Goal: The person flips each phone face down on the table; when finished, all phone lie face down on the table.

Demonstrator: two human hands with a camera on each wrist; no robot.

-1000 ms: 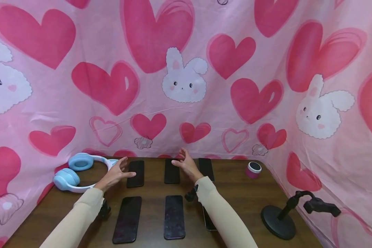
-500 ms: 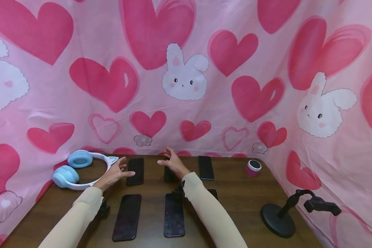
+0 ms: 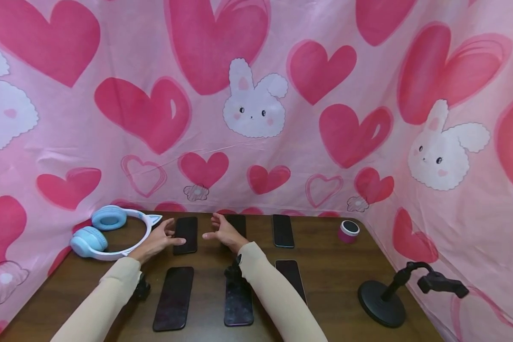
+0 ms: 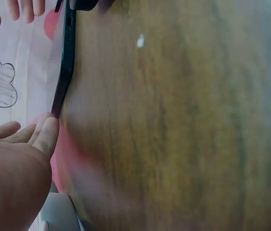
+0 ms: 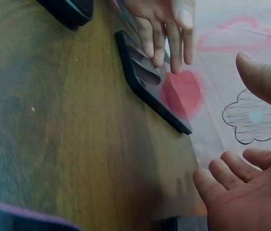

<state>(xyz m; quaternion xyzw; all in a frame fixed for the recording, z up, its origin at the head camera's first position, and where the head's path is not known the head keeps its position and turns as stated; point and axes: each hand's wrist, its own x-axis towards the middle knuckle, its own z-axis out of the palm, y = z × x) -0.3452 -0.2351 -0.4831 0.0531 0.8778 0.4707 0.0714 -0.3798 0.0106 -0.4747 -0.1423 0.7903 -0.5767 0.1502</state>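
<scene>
Two sides of the back-left phone (image 3: 188, 233) are attended, taking that phone as the clock's centre and 12 as away from me: my left hand (image 3: 156, 241) at 9 o'clock, my right hand (image 3: 227, 232) at 3 o'clock. The phone lies flat on the wooden table (image 3: 342, 275), near its far edge.

Left hand: thumb spread from the fingers, at the phone's 9 o'clock edge. Contact appears likely; I cannot confirm it. No grip observed. Right hand: wide, holding nothing, a small gap short of the phone.

Change noted: over the last second the right hand has travelled toward 9 o'clock, across the back-middle phone (image 3: 239, 223), whose lower part it partly hides. My right sleeve (image 3: 278, 289) has uncovered the back-right phone (image 3: 283, 231) and more of the front-right phone (image 3: 290, 274). The left hand has kept about the same place. In my judgement this puts the back-left phone between both hands, not yet secured from 3 o'clock.

Also recorded: front-left phone (image 3: 173, 298) at 6 o'clock, front-middle phone (image 3: 239, 306) between 4 and 5, headphones (image 3: 109, 218) at 9, pink-and-white jar (image 3: 348, 235) well apart at 3.
</scene>
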